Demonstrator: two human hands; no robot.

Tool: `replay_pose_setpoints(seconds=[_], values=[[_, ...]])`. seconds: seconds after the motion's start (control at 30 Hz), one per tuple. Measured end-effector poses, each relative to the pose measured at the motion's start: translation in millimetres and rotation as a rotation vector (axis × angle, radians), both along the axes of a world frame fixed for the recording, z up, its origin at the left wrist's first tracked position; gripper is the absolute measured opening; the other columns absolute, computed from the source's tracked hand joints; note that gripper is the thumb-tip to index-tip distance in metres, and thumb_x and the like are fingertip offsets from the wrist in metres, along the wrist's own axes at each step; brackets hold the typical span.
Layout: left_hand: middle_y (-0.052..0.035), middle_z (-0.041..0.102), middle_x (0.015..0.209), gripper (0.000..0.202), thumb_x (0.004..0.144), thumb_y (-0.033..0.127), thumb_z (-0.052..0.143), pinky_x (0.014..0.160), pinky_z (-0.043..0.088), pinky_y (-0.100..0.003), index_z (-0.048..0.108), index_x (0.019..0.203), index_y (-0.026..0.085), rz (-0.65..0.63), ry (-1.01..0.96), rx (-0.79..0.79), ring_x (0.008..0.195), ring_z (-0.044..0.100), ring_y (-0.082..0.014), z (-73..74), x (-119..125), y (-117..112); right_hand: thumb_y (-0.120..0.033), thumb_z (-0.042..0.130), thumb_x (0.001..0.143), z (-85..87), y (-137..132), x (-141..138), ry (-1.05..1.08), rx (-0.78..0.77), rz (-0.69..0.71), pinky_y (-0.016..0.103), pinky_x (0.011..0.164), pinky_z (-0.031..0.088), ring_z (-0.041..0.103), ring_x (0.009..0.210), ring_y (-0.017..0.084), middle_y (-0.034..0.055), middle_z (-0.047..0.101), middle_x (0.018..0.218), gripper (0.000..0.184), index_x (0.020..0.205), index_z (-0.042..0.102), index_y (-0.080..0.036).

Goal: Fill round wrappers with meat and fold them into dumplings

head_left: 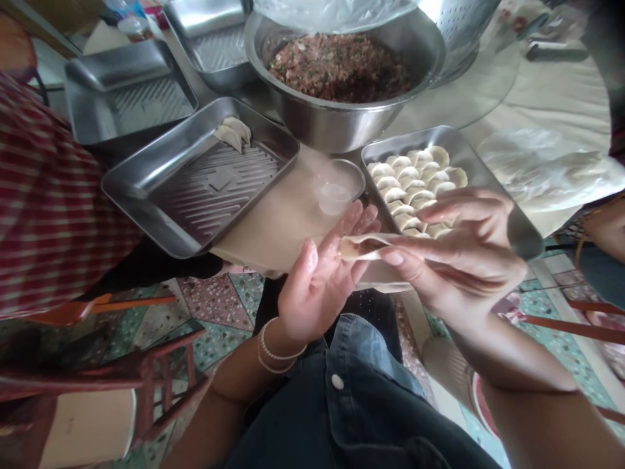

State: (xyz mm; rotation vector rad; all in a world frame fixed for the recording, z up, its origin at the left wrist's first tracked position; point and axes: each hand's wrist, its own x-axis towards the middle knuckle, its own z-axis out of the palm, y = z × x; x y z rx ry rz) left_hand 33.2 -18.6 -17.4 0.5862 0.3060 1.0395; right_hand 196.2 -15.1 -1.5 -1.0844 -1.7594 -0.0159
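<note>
A folded dumpling wrapper [362,246] lies across the fingers of my left hand [319,277], whose palm faces up with a bead bracelet at the wrist. My right hand [459,251] pinches the wrapper's edge between thumb and fingers. Just behind both hands stands a steel tray [476,170] holding several finished dumplings [415,185]. A small clear cup of water [336,187] sits to the left of that tray. Farther back, a big steel bowl [336,124] is full of minced meat filling [339,65].
A second steel tray [161,185] at the left holds two dumplings [233,133] in its far corner. Two more trays [122,91] lie behind it. A person in a red checked shirt [43,202] sits at the left. Plastic sheeting [541,166] covers the table at right.
</note>
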Motion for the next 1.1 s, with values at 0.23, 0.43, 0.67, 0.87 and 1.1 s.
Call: replay_pose_setpoints(seconds=[0.23, 0.43, 0.67, 0.87, 1.1], values=[[0.0045, 0.045, 0.15, 0.05, 0.095, 0.056, 0.034, 0.119, 0.031, -0.041, 0.061, 0.128, 0.03, 0.036, 0.135, 0.056, 0.144, 0.033, -0.025, 0.4, 4.1, -8.7, -0.031, 0.072, 0.079, 1.8, -3.7, -4.4, -0.238, 0.1, -0.07, 0.047, 0.085, 0.046, 0.054, 0.102, 0.027, 0.0042, 0.062, 0.09, 0.012, 0.091, 0.074, -0.031], [0.0045, 0.061, 0.135, 0.041, 0.098, 0.047, 0.036, 0.113, 0.038, -0.035, 0.069, 0.115, 0.029, 0.044, 0.168, 0.099, 0.132, 0.049, -0.0213, -1.8, -2.3, -7.9, -0.037, 0.07, 0.081, 0.3, -5.6, -3.5, -0.263, 0.028, -0.1, 0.052, 0.093, 0.041, 0.054, 0.107, 0.029, 0.0057, 0.058, 0.105, 0.019, 0.098, 0.069, -0.028], [-0.0006, 0.061, 0.134, 0.052, 0.095, 0.052, 0.041, 0.115, 0.034, -0.042, 0.041, 0.143, 0.032, 0.013, 0.099, 0.003, 0.135, 0.047, -0.0238, 0.4, -0.8, -6.1, -0.029, 0.07, 0.082, 3.6, -4.6, -1.7, -0.248, -0.019, -0.052, 0.05, 0.093, 0.041, 0.055, 0.106, 0.026, 0.003, 0.059, 0.099, 0.012, 0.094, 0.069, -0.032], [0.0033, 0.018, 0.163, 0.072, 0.09, 0.037, 0.055, 0.123, 0.018, -0.039, 0.017, 0.151, 0.038, 0.177, 0.105, -0.01, 0.15, 0.019, -0.0202, -14.5, 27.3, -29.4, -0.022, 0.07, 0.082, 2.0, -2.0, -8.5, -0.098, -0.059, -0.056, 0.048, 0.088, 0.046, 0.059, 0.097, 0.023, 0.0041, 0.062, 0.087, 0.008, 0.088, 0.069, -0.026], [0.0099, 0.024, 0.16, 0.074, 0.093, 0.033, 0.053, 0.124, 0.017, -0.04, 0.01, 0.151, 0.047, 0.166, 0.102, 0.053, 0.151, 0.012, -0.0188, -9.9, 24.9, -33.9, -0.019, 0.077, 0.076, 0.4, 1.5, -8.9, -0.102, -0.062, 0.134, 0.043, 0.08, 0.049, 0.06, 0.09, 0.019, -0.0003, 0.069, 0.085, 0.038, 0.11, 0.068, -0.032]])
